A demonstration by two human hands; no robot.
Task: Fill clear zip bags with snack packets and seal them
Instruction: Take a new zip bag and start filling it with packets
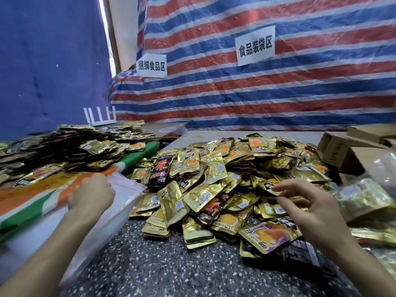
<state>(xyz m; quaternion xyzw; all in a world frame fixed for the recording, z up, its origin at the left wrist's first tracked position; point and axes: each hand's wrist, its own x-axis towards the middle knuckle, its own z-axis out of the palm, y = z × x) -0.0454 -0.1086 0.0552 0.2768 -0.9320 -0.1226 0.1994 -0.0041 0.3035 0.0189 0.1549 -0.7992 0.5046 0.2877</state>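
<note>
Many snack packets (214, 174); R hand (308, 209) splayed above, L hand (91, 196) on clear zip bags (126, 186) (grip hidden).

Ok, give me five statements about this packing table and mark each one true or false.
1. The left hand is at the clear zip bags. True.
2. The right hand holds a filled bag. False: it reaches over the snack packets, with no bag in it.
3. Most packets in that pile are gold. True.
4. The white router stands by the cardboard boxes. False: it stands far left, behind the second packet pile.
5. Two paper signs hang on the striped tarp. True.
</note>
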